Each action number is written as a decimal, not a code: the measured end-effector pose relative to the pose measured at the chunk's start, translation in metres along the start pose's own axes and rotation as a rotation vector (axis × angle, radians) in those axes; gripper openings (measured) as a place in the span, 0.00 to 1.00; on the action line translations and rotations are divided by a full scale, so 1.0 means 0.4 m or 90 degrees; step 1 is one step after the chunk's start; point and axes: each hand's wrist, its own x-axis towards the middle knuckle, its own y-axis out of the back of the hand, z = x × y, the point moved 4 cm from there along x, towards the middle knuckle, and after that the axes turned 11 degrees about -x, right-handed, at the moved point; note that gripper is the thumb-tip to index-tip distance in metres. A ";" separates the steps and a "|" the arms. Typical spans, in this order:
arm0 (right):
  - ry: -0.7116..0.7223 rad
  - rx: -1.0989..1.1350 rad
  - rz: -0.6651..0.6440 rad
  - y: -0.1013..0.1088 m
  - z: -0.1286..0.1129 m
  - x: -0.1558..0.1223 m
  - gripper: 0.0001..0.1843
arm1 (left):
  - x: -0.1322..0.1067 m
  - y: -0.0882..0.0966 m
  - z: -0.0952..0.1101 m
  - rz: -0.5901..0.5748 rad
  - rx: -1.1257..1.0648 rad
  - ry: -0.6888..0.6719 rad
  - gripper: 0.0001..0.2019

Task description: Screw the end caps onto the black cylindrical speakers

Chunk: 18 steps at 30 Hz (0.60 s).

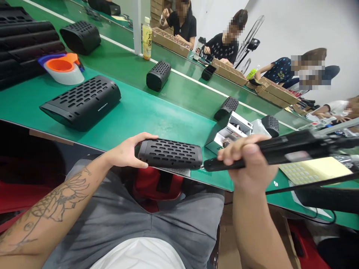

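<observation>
My left hand (129, 151) grips one end of a black perforated housing (172, 153), thumb and fingers on opposite sides. The housing lies at the table's front edge, its slotted face up. In my right hand (249, 160) is a black electric screwdriver (288, 147), held level with fingers wrapped round its body. The screwdriver's tip meets the right end of the housing near a lower corner; whether a screw sits there is too small to tell. A similar black housing marked MERKURY (84, 101) rests on the green mat to the left.
A white and black box of small parts (230, 130) stands beyond the screwdriver. A yellow sticker sheet (319, 170) lies at right, tape rolls (64, 67) at left. More housings (158, 76) sit along the green conveyor (185, 95). A bottle (146, 39) and several people are across it.
</observation>
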 end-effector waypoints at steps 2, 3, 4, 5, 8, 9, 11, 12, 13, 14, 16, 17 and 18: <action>0.037 -0.057 0.147 0.069 0.014 0.047 0.20 | -0.003 -0.013 0.001 0.020 0.003 0.002 0.52; 0.056 -0.114 0.216 0.106 0.030 0.071 0.19 | -0.005 -0.020 0.000 0.033 0.002 -0.001 0.51; 0.075 -0.186 0.285 0.141 0.050 0.093 0.17 | -0.008 -0.028 -0.003 0.048 0.000 -0.008 0.50; 0.071 -0.260 0.313 0.169 0.078 0.115 0.17 | -0.011 -0.035 -0.007 0.065 -0.001 -0.020 0.50; 0.067 -0.335 0.371 0.228 0.163 0.153 0.21 | -0.025 -0.054 -0.025 0.098 0.027 -0.075 0.51; 0.059 -0.330 0.380 0.238 0.186 0.156 0.23 | -0.030 -0.060 -0.032 0.098 0.047 -0.094 0.52; 0.041 -0.312 0.380 0.247 0.218 0.152 0.25 | -0.038 -0.067 -0.044 0.085 0.090 -0.126 0.58; 0.036 -0.308 0.373 0.247 0.226 0.148 0.25 | -0.041 -0.068 -0.050 0.078 0.108 -0.138 0.61; 0.035 -0.309 0.368 0.246 0.228 0.143 0.25 | -0.043 -0.069 -0.054 0.071 0.123 -0.149 0.64; 0.035 -0.310 0.362 0.244 0.225 0.138 0.26 | -0.044 -0.069 -0.058 0.066 0.137 -0.159 0.66; 0.030 -0.303 0.346 0.237 0.207 0.131 0.26 | -0.045 -0.070 -0.064 0.067 0.159 -0.184 0.67; 0.026 -0.293 0.337 0.229 0.192 0.126 0.26 | -0.044 -0.071 -0.065 0.073 0.168 -0.197 0.67; 0.024 -0.275 0.326 0.217 0.172 0.120 0.25 | -0.043 -0.073 -0.067 0.079 0.175 -0.211 0.66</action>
